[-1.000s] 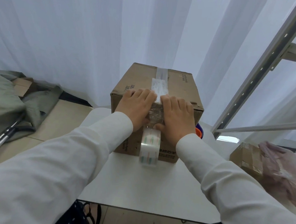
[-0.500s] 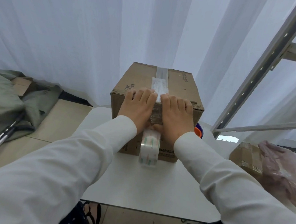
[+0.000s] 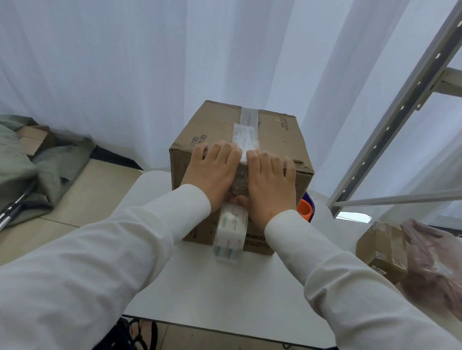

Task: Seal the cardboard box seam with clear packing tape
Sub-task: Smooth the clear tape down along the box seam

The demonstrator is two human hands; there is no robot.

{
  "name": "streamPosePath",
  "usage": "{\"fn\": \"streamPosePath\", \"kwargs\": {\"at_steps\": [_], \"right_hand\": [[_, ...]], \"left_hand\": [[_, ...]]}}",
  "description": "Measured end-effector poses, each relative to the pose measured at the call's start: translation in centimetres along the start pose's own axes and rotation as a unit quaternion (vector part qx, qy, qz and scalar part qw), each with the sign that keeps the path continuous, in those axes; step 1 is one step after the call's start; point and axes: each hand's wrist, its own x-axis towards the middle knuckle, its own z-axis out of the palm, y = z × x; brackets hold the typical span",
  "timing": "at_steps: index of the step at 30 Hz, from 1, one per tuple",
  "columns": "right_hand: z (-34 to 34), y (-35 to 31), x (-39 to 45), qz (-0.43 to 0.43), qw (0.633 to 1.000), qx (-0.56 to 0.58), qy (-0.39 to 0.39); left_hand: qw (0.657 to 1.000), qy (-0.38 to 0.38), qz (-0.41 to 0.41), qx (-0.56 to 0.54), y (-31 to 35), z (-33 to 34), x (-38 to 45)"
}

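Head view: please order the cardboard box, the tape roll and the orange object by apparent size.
1. cardboard box
2. tape roll, nearer the camera
3. orange object, mostly hidden behind the box, so its rank is unsure

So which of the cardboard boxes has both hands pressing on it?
The big box on the white table, taped along its top. The small box at right is untouched.

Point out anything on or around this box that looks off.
The tape roll hangs uncut down the front of the cardboard box. The clear tape on top looks wrinkled and cloudy rather than smooth. The left hand and right hand press flat beside it.
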Motion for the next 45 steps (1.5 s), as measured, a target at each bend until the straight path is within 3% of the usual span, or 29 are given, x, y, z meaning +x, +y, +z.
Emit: {"fn": "streamPosePath", "kwargs": {"at_steps": [7, 13, 23, 32, 38, 45], "right_hand": [[-0.7, 1.0, 0.1, -0.028, 0.999, 0.028, -0.001], [0.0, 0.3, -0.1, -0.007, 1.000, 0.013, 0.022], [-0.1, 0.5, -0.2, -0.017, 1.000, 0.003, 0.010], [-0.3, 1.1, 0.1, -0.028, 1.000, 0.009, 0.007], [0.5, 0.0, 0.0, 0.004, 0.999, -0.018, 0.037], [0.3, 0.3, -0.2, 0.002, 0.999, 0.037, 0.024]], "left_hand": [[0.998, 0.010, 0.016, -0.052, -1.0, -0.3, 0.4], [0.999, 0.044, -0.003, -0.026, -0.3, 0.7, 0.4], [0.999, 0.023, -0.008, 0.028, 0.2, 0.5, 0.1], [1.000, 0.004, 0.007, -0.017, -0.6, 0.1, 0.5], [0.999, 0.024, -0.010, 0.026, 0.2, 0.5, 0.1], [1.000, 0.006, 0.014, -0.013, -0.5, 0.2, 0.3]]}}
